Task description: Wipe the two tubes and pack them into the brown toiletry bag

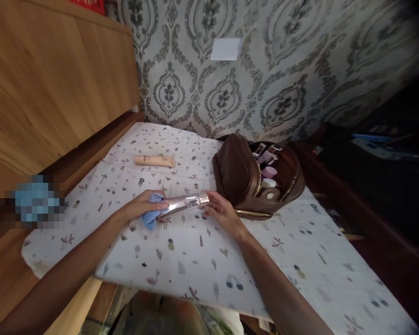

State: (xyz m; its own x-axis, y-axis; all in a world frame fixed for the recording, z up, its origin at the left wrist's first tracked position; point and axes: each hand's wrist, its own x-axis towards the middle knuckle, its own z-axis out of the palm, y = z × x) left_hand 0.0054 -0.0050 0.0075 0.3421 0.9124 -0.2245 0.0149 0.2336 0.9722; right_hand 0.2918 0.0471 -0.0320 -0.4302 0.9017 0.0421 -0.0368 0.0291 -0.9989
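A shiny silver-pink cosmetic tube (181, 204) lies almost level between my two hands, above the patterned cloth. My left hand (141, 207) is closed around the tube's left end, with a crumpled blue cloth (151, 218) bunched against it under the thumb. The fingers of my right hand (223, 213) are closed at the tube's metallic cap end; some fingertips are hidden behind it. Just right of that hand stands a brown cosmetic bag (235, 170), unzipped, with several bottles and capped containers (268, 172) inside. Farther back on the left lies a peach tube (154, 161).
The table has a white printed cover (195, 265). A wooden cabinet (63, 79) rises at the left, and a patterned wall (223, 93) with a white plate (226, 49) stands behind. A blue pixelated patch (37, 199) hides something at the left. Dark furniture borders the right side.
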